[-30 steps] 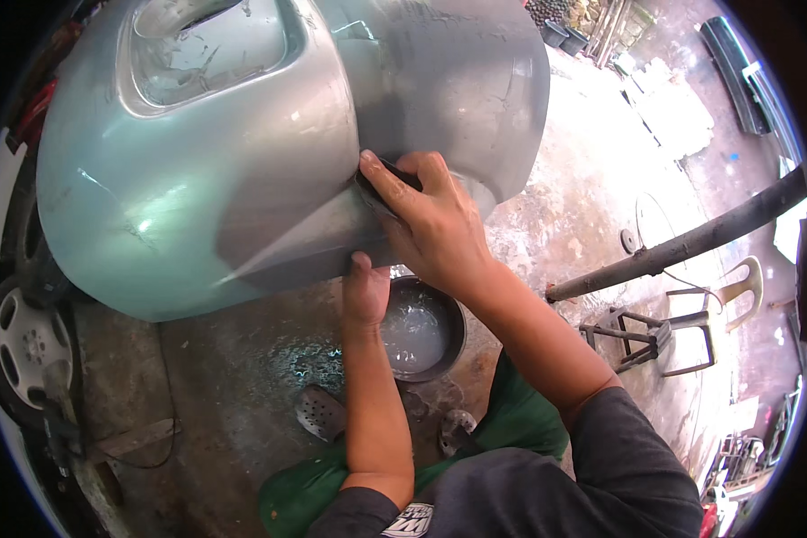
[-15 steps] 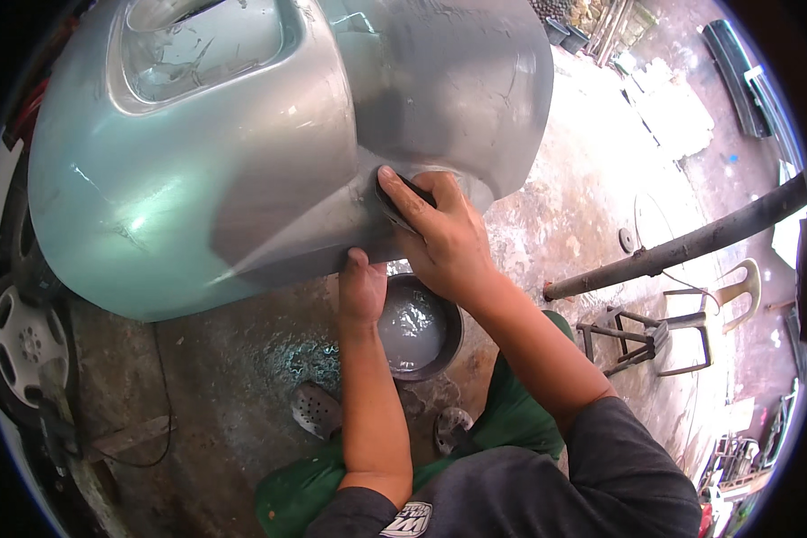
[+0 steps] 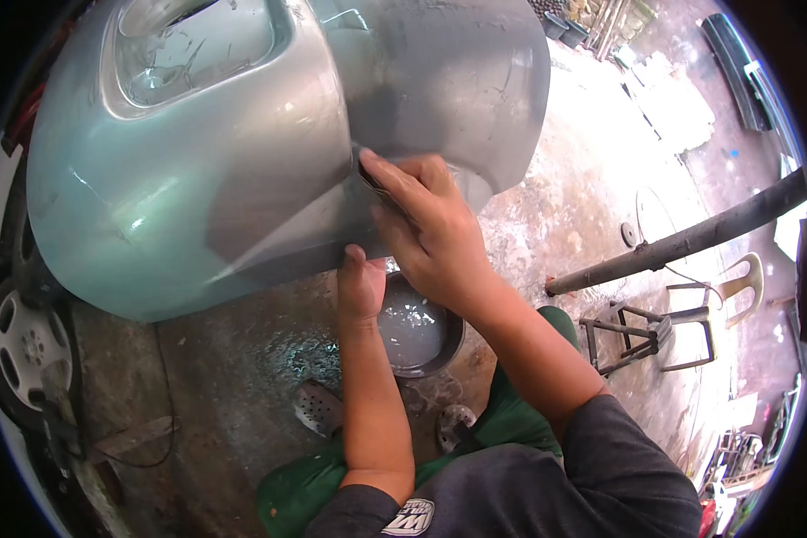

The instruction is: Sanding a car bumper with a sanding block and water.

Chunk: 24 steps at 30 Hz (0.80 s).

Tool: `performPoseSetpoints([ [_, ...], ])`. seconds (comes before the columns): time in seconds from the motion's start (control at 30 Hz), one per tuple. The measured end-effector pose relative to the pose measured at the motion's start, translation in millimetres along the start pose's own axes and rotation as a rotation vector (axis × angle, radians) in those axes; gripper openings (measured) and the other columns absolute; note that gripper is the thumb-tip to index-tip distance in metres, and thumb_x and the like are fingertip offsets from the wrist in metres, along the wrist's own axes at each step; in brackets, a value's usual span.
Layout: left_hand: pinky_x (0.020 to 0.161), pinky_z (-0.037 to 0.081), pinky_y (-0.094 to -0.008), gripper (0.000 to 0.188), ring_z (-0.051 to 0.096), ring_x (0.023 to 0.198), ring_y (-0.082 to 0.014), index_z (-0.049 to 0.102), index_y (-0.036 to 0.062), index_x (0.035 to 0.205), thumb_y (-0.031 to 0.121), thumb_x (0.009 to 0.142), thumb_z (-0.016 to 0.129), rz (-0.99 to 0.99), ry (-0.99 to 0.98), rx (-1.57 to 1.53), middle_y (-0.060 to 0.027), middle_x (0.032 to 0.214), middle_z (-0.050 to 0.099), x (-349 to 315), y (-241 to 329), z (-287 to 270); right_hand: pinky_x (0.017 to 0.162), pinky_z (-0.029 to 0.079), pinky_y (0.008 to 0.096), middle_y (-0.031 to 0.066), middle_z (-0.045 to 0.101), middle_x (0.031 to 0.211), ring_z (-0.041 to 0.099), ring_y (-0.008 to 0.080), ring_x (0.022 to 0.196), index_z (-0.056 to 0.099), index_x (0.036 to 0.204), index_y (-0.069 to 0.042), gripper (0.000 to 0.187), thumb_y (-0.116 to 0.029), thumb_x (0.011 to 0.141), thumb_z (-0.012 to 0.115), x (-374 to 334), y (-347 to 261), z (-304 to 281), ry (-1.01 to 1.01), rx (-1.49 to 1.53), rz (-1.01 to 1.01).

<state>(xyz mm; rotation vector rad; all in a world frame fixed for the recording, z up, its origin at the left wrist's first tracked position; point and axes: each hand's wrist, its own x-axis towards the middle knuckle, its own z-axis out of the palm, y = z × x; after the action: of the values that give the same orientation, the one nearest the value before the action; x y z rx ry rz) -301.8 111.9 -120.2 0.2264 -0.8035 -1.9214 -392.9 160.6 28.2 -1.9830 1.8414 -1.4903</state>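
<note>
A silver-green car bumper [image 3: 179, 170] with dull grey sanded patches fills the upper left and middle. My right hand [image 3: 439, 233] is closed on a dark piece of sandpaper [image 3: 369, 179], which lies against the bumper beside the crease running down its middle. Only an edge of the sandpaper shows under the fingers. At the bumper's lower edge, my left hand [image 3: 361, 291] grips from below with the thumb up against the surface. Its other fingers are hidden behind the bumper.
Below the bumper a dark bucket [image 3: 458, 345] of cloudy water stands on the wet concrete floor [image 3: 233, 394], close to my feet. A pole [image 3: 672, 242] slants in from the right, near a small stool [image 3: 632, 336] and a plastic chair [image 3: 740, 287]. A car wheel [image 3: 31, 345] is at the left.
My right hand has slid slightly left and up along the bumper with the sandpaper. The left hand keeps its place at the lower edge.
</note>
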Motion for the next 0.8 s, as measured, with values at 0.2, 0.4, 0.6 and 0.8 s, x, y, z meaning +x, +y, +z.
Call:
performPoseSetpoints([
  [0.2,0.12,0.022,-0.0436,0.105,0.025,0.147,-0.0257,0.02,0.0067,0.155,0.068,0.082,0.065,-0.036,0.008,-0.016,-0.0077,0.159,0.027,-4.9,7.3,21.4,0.068,0.049,0.0375,0.0082,0.056,0.096,0.06,0.0252,0.082,0.064,0.127,-0.016,0.056,-0.015,0.071,0.071,-4.2,11.5,10.2,0.064,-0.37,-0.24],
  [0.4,0.117,0.029,-0.0406,0.092,0.033,0.143,-0.0256,0.024,0.0076,0.153,0.059,0.088,0.065,0.065,-0.01,-0.033,-0.006,0.156,0.032,-4.0,-0.6,3.9,0.069,0.046,0.0359,0.0013,0.058,0.094,0.06,0.0207,0.083,0.066,0.123,-0.021,0.048,-0.02,0.075,0.068,20.4,18.1,-21.3,-0.05,-0.527,-0.515],
  [0.6,0.118,0.028,-0.0413,0.098,0.036,0.141,-0.0212,0.031,0.0082,0.152,0.062,0.08,0.072,0.017,0.051,-0.112,-0.0047,0.151,0.041,-5.9,2.4,12.4,0.071,0.049,0.0374,0.0047,0.062,0.097,0.063,0.023,0.082,0.068,0.125,-0.022,0.054,-0.021,0.071,0.076,6.8,12.9,-1.5,-0.08,-0.456,-0.467],
  [0.8,0.118,0.028,-0.0417,0.099,0.033,0.143,-0.0235,0.027,0.0092,0.153,0.064,0.082,0.068,0.045,0.025,-0.043,-0.0052,0.154,0.036,-5.4,1.2,12.3,0.075,0.05,0.0375,0.0064,0.061,0.098,0.062,0.0242,0.088,0.067,0.126,-0.022,0.057,-0.019,0.07,0.077,2.2,7.2,-4.9,-0.011,-0.439,-0.336],
])
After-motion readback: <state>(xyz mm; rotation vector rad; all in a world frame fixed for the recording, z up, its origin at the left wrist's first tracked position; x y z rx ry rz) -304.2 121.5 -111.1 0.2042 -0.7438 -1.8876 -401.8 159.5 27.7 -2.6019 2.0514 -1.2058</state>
